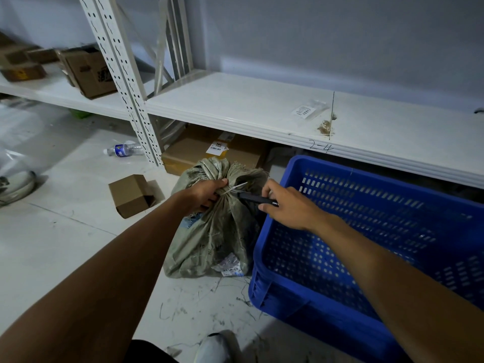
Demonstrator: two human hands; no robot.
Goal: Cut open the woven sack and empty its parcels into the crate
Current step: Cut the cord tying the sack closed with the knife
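Woven sack [220, 237] stands on the floor [78, 231], just beside the blue crate [366, 203], neck still tied. Left grip [207, 192] is clenched around the bunched neck. Right grip [285, 205] grasps a black utility knife [251, 197], with the blade tip at the white tie [234, 188].

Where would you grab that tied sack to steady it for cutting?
By its gathered neck, under the tie, coming from the left as the left hand does: the cloth bunches into one narrow handful there, and the crate and knife crowd the right.
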